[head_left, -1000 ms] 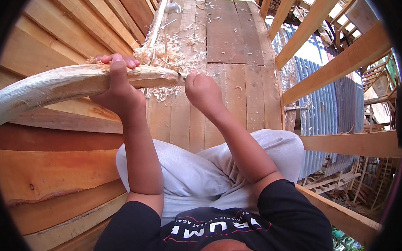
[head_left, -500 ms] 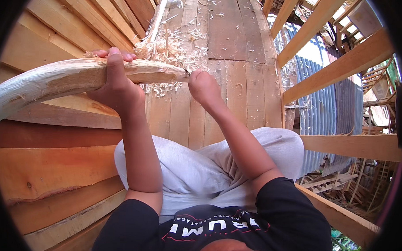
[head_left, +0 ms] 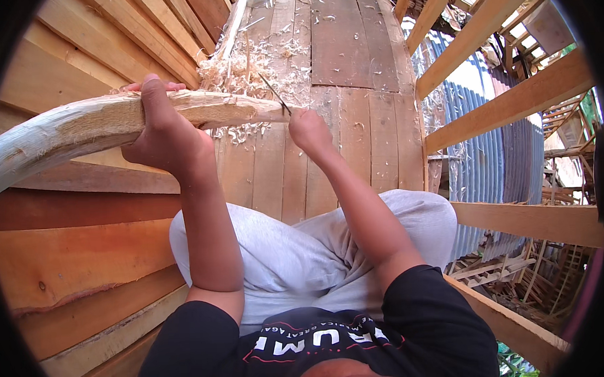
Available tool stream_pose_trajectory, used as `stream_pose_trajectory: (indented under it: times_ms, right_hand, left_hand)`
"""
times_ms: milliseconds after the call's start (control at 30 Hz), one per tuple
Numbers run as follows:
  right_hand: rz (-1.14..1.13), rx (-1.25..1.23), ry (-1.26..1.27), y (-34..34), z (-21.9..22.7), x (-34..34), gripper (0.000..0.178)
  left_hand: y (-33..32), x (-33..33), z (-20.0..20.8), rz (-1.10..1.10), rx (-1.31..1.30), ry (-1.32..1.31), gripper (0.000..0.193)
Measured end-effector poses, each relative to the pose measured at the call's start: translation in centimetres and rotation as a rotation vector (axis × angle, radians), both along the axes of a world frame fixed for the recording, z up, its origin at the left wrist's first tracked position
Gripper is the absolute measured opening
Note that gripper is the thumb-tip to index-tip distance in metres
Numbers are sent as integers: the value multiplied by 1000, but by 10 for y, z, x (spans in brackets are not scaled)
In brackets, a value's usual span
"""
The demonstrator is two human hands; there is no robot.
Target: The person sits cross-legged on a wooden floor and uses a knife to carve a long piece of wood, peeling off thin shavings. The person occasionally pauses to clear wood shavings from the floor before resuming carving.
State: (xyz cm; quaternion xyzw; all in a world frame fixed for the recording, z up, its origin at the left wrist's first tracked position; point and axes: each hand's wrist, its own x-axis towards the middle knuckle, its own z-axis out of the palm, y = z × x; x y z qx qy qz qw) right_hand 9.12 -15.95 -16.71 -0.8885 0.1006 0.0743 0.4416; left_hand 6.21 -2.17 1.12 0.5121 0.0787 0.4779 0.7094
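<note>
A thick, curved, peeled wooden pole reaches in from the left, pale and rough with shaved faces. My left hand is wrapped round it, thumb on the near side and fingertips showing over the far side. At the pole's narrow right end, my right hand is closed in a fist. Out of that fist sticks a thin dark knife blade, slanting up and to the left past the pole's tip. The fist hides the knife's handle. Whether the blade touches the wood, I cannot tell.
Curly wood shavings lie heaped on the plank floor beyond the pole. Stacked boards line the left side. Wooden railing bars stand on the right, with corrugated metal sheets behind them. My legs are folded beneath my arms.
The knife blade now shows beyond the pole, where it was mostly hidden before. My right fist has shifted slightly right and down; my left hand and the pole have moved slightly left.
</note>
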Motion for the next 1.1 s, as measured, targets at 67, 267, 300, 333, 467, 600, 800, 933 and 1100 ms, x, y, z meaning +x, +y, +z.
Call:
stream_pose_trajectory:
  times_ms: [67, 267, 300, 333, 467, 600, 800, 933, 1100]
  right_hand:
    - [-71, 16, -21, 1, -12, 3, 52]
    - [123, -53, 33, 15, 41, -12, 49]
    - [111, -88, 15, 18, 48, -12, 48]
    - [102, -121, -2, 22, 53, -10, 48]
    - [172, -260, -154, -40, -75, 21, 47]
    - [17, -139, -177, -28, -67, 19, 51]
    - [16, 5, -1, 11, 44, -7, 51]
    - [27, -21, -142, -3, -13, 6, 54]
    - [133, -29, -29, 19, 49, -16, 51]
  left_hand:
    - [8, 3, 2, 75, -14, 68, 24]
    - [6, 1, -4, 51, -41, -17, 18]
    - [1, -1, -3, 43, -16, -38, 18]
    - [-5, -4, -1, 35, 10, -58, 17]
    - [-20, -8, 0, -36, 27, -94, 16]
    - [-28, -8, -2, -52, 91, -110, 17]
    - [-16, -9, 0, 51, 97, -37, 16]
    - [4, 3, -1, 82, 53, 5, 26]
    - [3, -2, -4, 54, 28, -3, 25]
